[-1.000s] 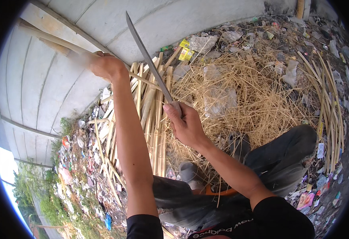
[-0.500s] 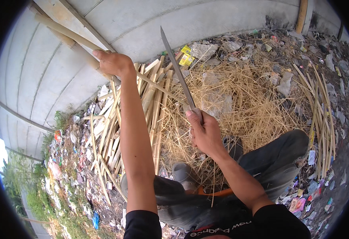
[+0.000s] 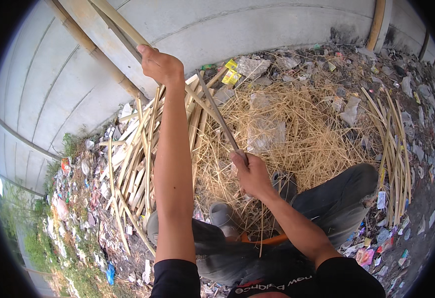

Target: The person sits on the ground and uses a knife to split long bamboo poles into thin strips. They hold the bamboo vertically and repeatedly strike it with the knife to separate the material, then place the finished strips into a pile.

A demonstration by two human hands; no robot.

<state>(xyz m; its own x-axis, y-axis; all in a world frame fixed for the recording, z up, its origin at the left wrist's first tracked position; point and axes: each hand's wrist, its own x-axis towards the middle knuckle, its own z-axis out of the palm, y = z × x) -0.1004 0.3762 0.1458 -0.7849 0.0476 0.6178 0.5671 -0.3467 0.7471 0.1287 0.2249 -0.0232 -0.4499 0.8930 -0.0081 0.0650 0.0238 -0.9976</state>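
My left hand (image 3: pixel 162 65), arm stretched out, is closed around a long bamboo strip (image 3: pixel 120 21). One end of the strip runs past the top edge of the picture; the other slants down beyond my fist toward the blade. In my right hand (image 3: pixel 251 174) is a machete (image 3: pixel 218 113), gripped at its handle, its long, narrow grey blade pointing up and left. The strip's lower part passes close beside the blade; whether they touch I cannot tell. Under my left forearm lies a pile of split bamboo strips (image 3: pixel 137 174), partly hidden by the arm.
Thin bamboo shavings (image 3: pixel 321 134) cover the ground ahead of my bent legs. More slender strips (image 3: pixel 394 154) lie at the right. Litter surrounds them, with a stone (image 3: pixel 253 65) near the concrete wall (image 3: pixel 257 25). A bamboo pole (image 3: pixel 100 55) leans along the wall at left.
My left hand has moved up and to the right, and the strip has swung rightward with it. My right hand has dropped slightly, and the machete tip is lower.
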